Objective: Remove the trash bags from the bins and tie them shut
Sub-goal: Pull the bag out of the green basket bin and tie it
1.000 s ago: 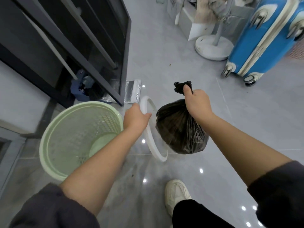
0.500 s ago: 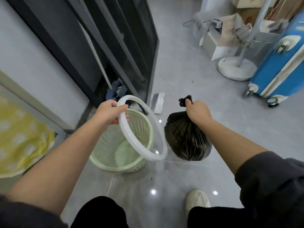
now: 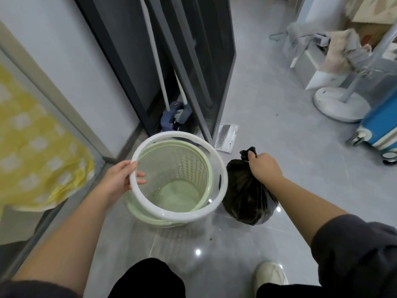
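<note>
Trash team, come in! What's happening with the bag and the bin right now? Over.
Left hand holds white ring over green bin. Right hand grips tied black bag by its knot, beside the bin. Nothing in the way.

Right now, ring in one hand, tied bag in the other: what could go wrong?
1. The left hand holds the white plastic ring by one edge, off-centre over the pale green mesh bin; it may seat crooked or slip.
2. The black tied trash bag hangs from the right hand, grip at the knot, close beside the ring; a swing could knock it.
</note>
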The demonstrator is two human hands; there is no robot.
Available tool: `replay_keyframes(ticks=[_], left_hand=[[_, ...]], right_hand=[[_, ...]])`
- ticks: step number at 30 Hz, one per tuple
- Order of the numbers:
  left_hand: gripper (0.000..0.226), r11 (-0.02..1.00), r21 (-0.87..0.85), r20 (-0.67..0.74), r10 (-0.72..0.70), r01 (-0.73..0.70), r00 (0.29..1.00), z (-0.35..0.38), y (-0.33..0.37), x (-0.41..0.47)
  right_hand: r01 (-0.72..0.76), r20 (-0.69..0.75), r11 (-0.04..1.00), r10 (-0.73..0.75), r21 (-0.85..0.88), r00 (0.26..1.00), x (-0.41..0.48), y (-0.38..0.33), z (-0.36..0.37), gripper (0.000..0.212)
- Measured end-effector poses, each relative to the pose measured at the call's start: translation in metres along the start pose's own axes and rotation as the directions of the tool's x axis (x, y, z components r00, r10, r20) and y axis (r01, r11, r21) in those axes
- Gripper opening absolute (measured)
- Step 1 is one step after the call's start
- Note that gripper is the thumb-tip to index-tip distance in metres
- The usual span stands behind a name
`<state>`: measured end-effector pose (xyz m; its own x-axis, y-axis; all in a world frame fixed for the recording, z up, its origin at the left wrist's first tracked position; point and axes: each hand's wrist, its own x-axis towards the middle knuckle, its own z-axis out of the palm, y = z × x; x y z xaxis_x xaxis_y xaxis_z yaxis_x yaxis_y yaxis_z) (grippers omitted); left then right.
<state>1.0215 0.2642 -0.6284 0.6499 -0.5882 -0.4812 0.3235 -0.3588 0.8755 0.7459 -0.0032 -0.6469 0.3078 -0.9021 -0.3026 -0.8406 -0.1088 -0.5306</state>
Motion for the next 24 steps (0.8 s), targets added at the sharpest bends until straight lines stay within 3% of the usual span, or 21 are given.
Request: replay_keyframes(ticks=[5, 10, 13, 16, 18, 20, 24], left_hand=[[0.015, 0.996, -0.089, -0.067, -0.016, 0.010, 0.998, -0.017, -0.017, 0.001], [0.018, 0.999, -0.002, -0.126, -0.034, 0.034, 0.991, -0.028, -0.024, 0.001], [0.022, 0.971, 0.230, -0.233, -0.014, 0.069, 0.972, -0.033, -0.028, 0.004], [0.030, 0.751, 0.657, -0.321, 0.196, 0.069, 0.927, -0.037, -0.031, 0.012], [0.036, 0.657, 0.745, -0.339, 0.224, 0.115, 0.914, -0.037, -0.034, 0.015], [0.038, 0.703, 0.689, -0.354, 0.115, 0.176, 0.928, -0.033, -0.037, 0.017], [0.030, 0.902, 0.319, -0.355, -0.171, 0.291, 0.919, -0.028, -0.044, 0.018]], right_hand=[[-0.006, 0.023, 1.000, 0.006, -0.006, 1.000, 0.002, 0.003, 0.011, 0.047], [0.014, 0.054, 1.000, -0.014, -0.008, 0.998, -0.001, -0.008, 0.022, 0.048], [0.045, 0.084, 0.999, -0.044, -0.017, 0.996, -0.005, -0.015, 0.031, 0.049], [0.062, 0.112, 0.997, -0.058, -0.037, 0.992, -0.010, -0.019, 0.039, 0.049], [0.065, 0.126, 0.997, -0.059, -0.048, 0.990, -0.013, -0.021, 0.042, 0.050], [0.074, 0.131, 0.996, -0.067, -0.049, 0.989, -0.015, -0.022, 0.044, 0.051], [0.097, 0.156, 0.993, -0.087, -0.060, 0.984, -0.019, -0.025, 0.046, 0.052]])
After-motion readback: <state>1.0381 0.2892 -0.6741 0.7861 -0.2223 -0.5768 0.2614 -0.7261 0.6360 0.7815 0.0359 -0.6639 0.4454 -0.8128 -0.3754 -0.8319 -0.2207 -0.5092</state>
